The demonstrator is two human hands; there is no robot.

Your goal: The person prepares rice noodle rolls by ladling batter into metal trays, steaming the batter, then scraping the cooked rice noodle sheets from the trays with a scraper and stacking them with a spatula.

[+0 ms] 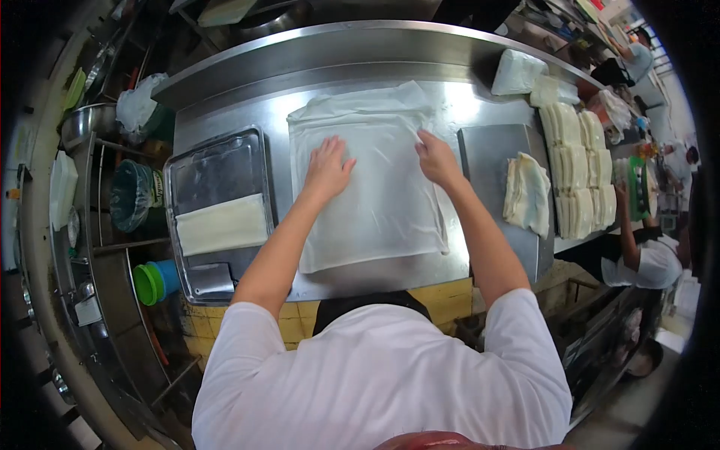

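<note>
The thin white sheet (371, 187) lies spread on the metal worktop (281, 90), in front of the person; its far edge is wrinkled and bunched. The left hand (328, 169) rests on the left part of the sheet, with palm down and fingers apart; the right hand (437, 157) is at the right edge of the sheet, with fingers bent, but I cannot tell if they close on it.

To the left of the sheet is the dark metal tray (217, 169); in it lie the folded white piece (223, 225) and the flat metal blade (208, 280). To the right is the grey metal slab (484, 161), with the crumpled white piece (527, 195) on it; just beside the slab, farther right, stand the stacks of folded pieces (581, 169).
</note>
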